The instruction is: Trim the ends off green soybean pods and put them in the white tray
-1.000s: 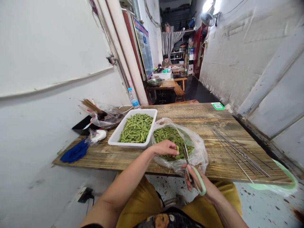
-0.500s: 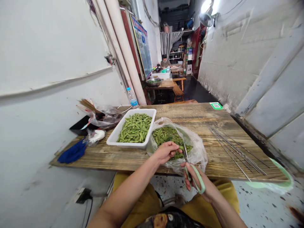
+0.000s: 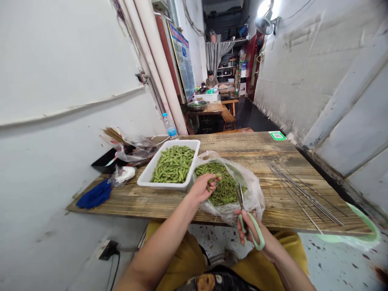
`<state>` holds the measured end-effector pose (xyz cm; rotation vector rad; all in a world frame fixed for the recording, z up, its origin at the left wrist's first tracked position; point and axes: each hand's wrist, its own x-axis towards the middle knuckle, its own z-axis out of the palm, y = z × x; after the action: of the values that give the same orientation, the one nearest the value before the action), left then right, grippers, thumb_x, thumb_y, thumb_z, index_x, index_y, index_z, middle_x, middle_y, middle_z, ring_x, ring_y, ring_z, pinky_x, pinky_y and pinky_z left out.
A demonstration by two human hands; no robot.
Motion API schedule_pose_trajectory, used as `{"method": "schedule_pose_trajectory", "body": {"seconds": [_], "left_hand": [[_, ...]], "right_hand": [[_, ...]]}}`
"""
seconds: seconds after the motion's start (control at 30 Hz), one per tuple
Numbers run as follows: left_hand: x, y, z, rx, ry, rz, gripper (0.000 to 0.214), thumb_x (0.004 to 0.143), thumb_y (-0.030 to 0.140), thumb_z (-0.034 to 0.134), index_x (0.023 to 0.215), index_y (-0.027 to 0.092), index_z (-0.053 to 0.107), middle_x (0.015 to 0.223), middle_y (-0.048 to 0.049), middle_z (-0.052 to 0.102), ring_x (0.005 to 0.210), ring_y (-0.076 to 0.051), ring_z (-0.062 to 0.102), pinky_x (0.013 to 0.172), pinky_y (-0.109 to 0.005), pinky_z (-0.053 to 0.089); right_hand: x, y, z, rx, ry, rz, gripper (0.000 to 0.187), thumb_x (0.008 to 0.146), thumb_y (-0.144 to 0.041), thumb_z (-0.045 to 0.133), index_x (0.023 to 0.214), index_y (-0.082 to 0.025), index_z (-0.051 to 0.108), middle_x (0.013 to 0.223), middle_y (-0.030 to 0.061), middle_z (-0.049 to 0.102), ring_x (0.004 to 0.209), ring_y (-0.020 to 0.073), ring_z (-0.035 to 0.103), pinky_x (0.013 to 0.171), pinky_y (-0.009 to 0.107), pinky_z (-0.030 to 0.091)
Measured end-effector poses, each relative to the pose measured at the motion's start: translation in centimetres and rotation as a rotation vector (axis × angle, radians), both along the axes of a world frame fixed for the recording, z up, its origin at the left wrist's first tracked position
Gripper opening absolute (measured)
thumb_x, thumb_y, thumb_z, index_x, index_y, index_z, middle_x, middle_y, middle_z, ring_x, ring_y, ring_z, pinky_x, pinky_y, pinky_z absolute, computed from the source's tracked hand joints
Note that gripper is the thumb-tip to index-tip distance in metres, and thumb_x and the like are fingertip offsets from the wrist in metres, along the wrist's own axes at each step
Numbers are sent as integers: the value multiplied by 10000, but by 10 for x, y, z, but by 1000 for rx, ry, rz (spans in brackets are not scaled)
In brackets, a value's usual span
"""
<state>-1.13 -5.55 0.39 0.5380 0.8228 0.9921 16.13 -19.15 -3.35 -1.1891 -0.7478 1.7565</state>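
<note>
Green edamame pods [image 3: 216,178] are pinched in my left hand [image 3: 205,187], above the left side of a clear plastic bag [image 3: 254,190]. Inside the bag lies a heap of small green trimmings and pods [image 3: 226,188]. My right hand [image 3: 251,228] grips scissors [image 3: 257,234] with pale green handles, their blades slightly parted and pointing up over the bag's right part. Left of the bag stands a white plastic tub [image 3: 163,185] filled with edamame pods [image 3: 174,163].
Several metal skewers [image 3: 303,194] lie on the wooden table [image 3: 242,141] at right. A water bottle [image 3: 170,127], a black box [image 3: 110,159] with wooden sticks and a blue cloth [image 3: 95,195] are at left. Another person [image 3: 211,81] sits far back.
My left hand has moved left, away from the scissor blades, with the pods in it. The scissors have shifted slightly down and right, and more of the bag's contents shows.
</note>
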Motion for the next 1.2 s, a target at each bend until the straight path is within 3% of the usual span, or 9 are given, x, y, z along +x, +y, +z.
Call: {"method": "schedule_pose_trajectory", "body": {"seconds": [0.27, 0.8, 1.0, 1.2], "left_hand": [[7, -9, -6, -31, -2, -68, 195, 693, 80, 603, 618, 129, 430, 747, -111, 641, 437, -10, 363, 362, -112, 175], [20, -29, -3, 59, 87, -100, 323, 587, 180, 754, 634, 132, 438, 617, -13, 555, 441, -9, 362, 367, -129, 132], [25, -35, -9, 85, 136, -41, 356, 566, 254, 778, 621, 142, 444, 473, 56, 438, 401, -10, 308, 381, -150, 123], [31, -43, -11, 116, 173, 5, 363, 568, 281, 770, 602, 148, 434, 455, 62, 426, 388, -10, 293, 391, -169, 125]], "right_hand": [[-3, 2, 3, 121, -115, 108, 409, 835, -568, 506, 695, -185, 486, 643, -29, 521, 490, 77, 477, 433, 198, 399], [-14, 12, 21, 131, -47, 53, 416, 774, -569, 581, 653, -191, 456, 566, -59, 475, 397, 54, 381, 347, 180, 328], [-15, 13, 18, 144, -143, 22, 413, 742, -603, 594, 761, -200, 505, 568, -66, 466, 424, 80, 413, 358, 194, 342], [-13, 16, 19, 169, -229, 52, 435, 742, -612, 588, 659, -194, 502, 560, -52, 460, 469, 96, 438, 409, 219, 373]]}}
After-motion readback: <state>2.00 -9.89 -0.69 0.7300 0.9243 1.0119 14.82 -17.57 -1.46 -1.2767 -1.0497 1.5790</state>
